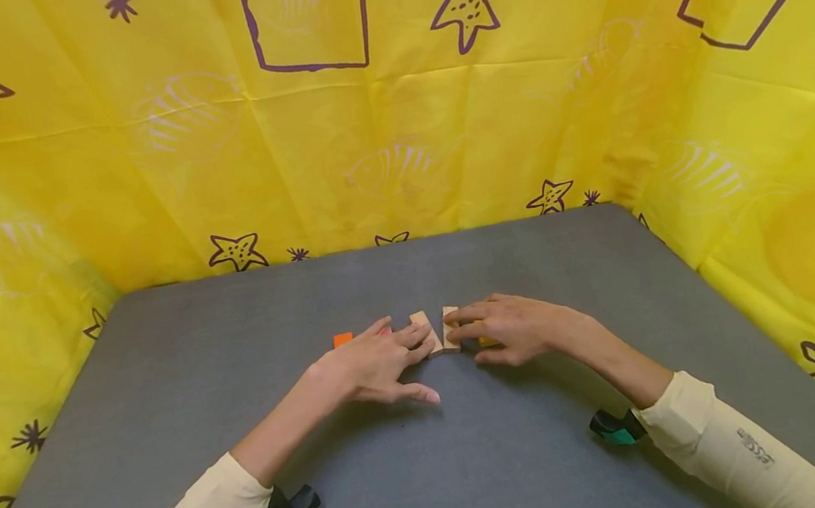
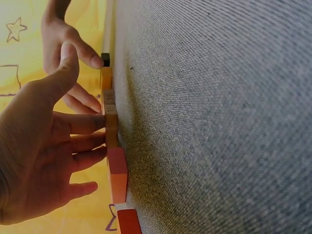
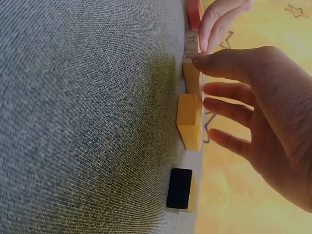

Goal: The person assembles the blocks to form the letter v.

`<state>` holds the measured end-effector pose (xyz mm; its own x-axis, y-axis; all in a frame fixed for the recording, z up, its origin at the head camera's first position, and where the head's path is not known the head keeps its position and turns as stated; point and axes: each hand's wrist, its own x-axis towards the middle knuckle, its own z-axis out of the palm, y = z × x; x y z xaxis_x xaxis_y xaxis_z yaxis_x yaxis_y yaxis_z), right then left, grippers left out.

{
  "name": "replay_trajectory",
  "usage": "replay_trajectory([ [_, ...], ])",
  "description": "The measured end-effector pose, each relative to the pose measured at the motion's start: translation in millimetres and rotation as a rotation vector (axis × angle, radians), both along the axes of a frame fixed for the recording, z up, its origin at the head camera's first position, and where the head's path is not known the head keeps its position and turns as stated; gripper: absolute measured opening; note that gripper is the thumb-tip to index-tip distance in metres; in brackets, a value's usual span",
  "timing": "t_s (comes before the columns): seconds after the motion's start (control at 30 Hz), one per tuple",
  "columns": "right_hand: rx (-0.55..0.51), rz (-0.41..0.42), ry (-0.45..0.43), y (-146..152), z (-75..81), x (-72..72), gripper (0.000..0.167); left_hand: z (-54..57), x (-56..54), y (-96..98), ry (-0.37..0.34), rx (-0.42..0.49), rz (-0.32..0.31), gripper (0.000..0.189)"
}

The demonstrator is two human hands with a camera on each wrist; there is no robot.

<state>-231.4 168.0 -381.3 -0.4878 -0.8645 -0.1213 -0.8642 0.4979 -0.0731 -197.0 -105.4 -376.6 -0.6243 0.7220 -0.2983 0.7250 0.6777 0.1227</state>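
Note:
Two pale wooden blocks lie close together on the grey table, the left block [image 1: 426,331] slanted against the right block [image 1: 452,341], their near ends meeting and far ends apart. Printed numbers show on the end faces [image 3: 190,39] in the right wrist view. My left hand [image 1: 375,364] rests extended fingertips on the left block, thumb held away. From the other side my right hand [image 1: 517,327] touches the right block with outstretched fingers. Beneath the right hand sits a yellow block [image 3: 187,112], partly hidden in the head view. Close by the left fingers is a pink block [image 2: 118,168].
An orange-red block [image 1: 343,340] stands left of the left hand. A black-ended block [image 3: 179,189] lies beyond the yellow one, hidden in the head view. Yellow patterned cloth [image 1: 410,145] rises behind the grey table [image 1: 432,469] and along its sides.

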Motion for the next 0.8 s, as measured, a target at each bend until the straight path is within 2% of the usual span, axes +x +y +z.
replay_trajectory([
  [0.4, -0.052, 0.002, 0.022, 1, 8.2, 3.4, 0.049, 1.8, 0.8, 1.2, -0.004, -0.02, 0.023, 0.093],
  [0.57, -0.063, -0.02, 0.04, 6, 9.4, 2.3, 0.052, 2.2, 1.1, 1.8, -0.008, -0.031, 0.017, 0.093],
  [0.8, -0.074, -0.056, 0.019, 13, 12.6, -0.9, 0.061, 1.3, 1.5, 3.2, 0.001, -0.052, 0.01, 0.092],
])
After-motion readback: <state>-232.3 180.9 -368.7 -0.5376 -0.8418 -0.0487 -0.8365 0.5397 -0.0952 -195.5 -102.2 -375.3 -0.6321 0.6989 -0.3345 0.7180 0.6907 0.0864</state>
